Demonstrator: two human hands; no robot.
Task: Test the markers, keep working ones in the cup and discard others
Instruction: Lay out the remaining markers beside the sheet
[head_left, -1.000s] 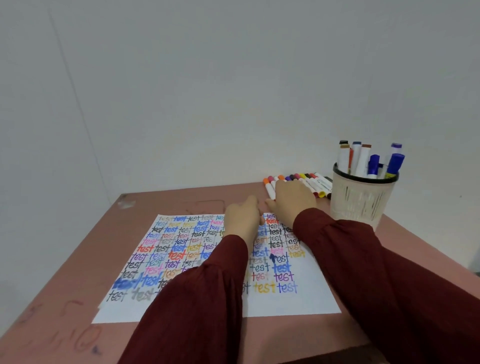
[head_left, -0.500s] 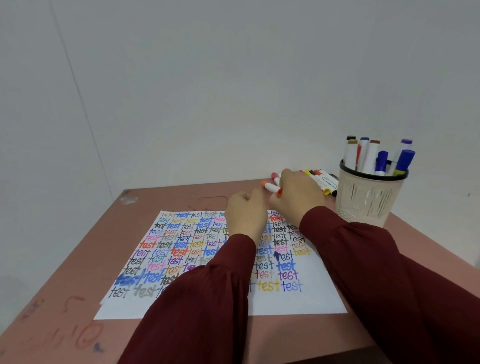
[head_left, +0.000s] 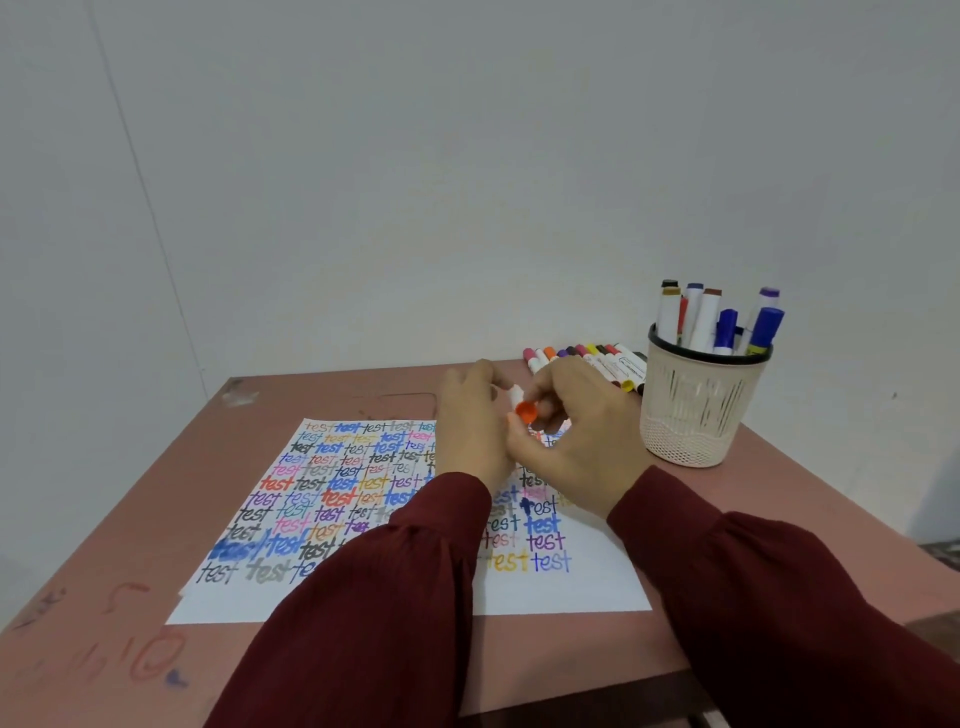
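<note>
Above the far part of the white test sheet (head_left: 561, 587), both hands meet around one orange marker (head_left: 515, 396). My left hand (head_left: 470, 421) grips its white barrel. My right hand (head_left: 582, 436) pinches the orange cap (head_left: 526, 413) at the marker's near end; whether the cap is off I cannot tell. The sheet is covered with the word "test" in many colours. A row of several capped markers (head_left: 587, 358) lies at the table's far edge, just behind my right hand. To the right stands a beige mesh cup (head_left: 696, 415) holding several markers upright.
The pinkish table (head_left: 130, 597) carries old scribbles near its front left corner. White walls close in behind and at the left. The table's front edge runs under my sleeves, and a dark floor strip shows at the far right.
My right hand lifted the orange marker from the row and brought it toward me. My left hand rose from the paper and took hold of its barrel.
</note>
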